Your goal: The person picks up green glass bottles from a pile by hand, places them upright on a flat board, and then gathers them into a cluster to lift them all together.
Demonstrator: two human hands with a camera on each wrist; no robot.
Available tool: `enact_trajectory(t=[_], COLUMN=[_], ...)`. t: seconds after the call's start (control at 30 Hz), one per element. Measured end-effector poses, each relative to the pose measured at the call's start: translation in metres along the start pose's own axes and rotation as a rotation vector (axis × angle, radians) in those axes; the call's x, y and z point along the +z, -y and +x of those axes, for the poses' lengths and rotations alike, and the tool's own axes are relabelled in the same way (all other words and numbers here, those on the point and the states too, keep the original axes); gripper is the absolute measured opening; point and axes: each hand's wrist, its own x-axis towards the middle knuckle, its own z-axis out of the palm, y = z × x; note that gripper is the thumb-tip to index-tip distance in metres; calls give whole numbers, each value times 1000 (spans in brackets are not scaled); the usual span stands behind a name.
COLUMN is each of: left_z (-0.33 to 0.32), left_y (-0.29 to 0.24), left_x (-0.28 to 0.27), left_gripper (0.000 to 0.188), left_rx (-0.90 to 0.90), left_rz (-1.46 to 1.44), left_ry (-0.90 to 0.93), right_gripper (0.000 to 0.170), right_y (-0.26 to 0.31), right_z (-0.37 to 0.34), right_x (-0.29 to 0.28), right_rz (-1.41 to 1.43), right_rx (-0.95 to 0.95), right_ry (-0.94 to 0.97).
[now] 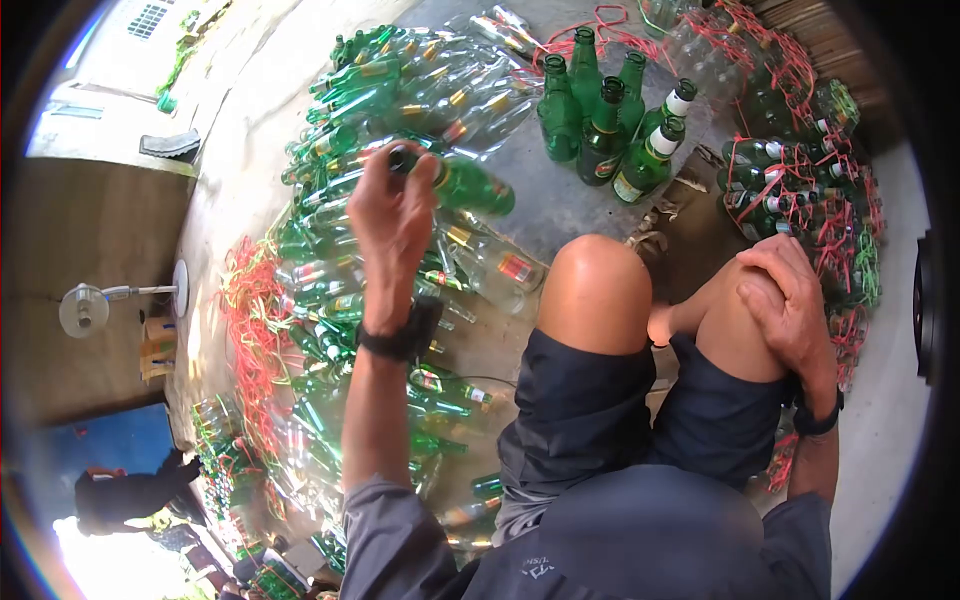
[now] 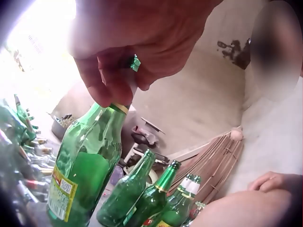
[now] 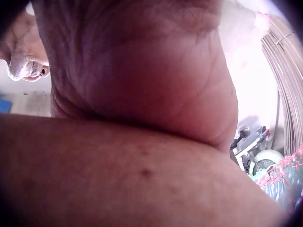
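My left hand [image 1: 388,215] grips a green glass bottle [image 1: 475,188] by its neck, the bottle tilted with its base pointing away to the right. In the left wrist view, the fingers wrap the neck and a yellow-edged label [image 2: 61,196] shows on the bottle's side. Just beyond, several green bottles [image 1: 603,145] stand upright in a cluster, two of them with white neck bands. My right hand [image 1: 788,300] rests on the bent right knee [image 1: 735,335]; its palm [image 3: 147,80] lies against the skin in the right wrist view.
Many bottles [image 1: 400,95] lie on their sides in a heap to the left. Tangled red cord [image 1: 255,320] runs along the heap's outer edge. Bottles bundled with red cord [image 1: 790,180] stand at right. A wall fan [image 1: 85,310] and a dark-clothed person [image 1: 125,500] appear far left.
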Motion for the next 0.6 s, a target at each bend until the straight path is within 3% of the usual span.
enact_trajectory(t=[0.2,0.6], left_z=[32,49], left_y=[30,32], left_x=[71,108], left_gripper=[22,27], left_rx=[81,160], left_rz=[36,124], left_ry=[46,15], right_gripper=[28,30], right_y=[-1,1], right_z=[-1,0], right_x=[1,1], right_rz=[38,64], right_rx=[-15,-3], right_ry=[-33,-28])
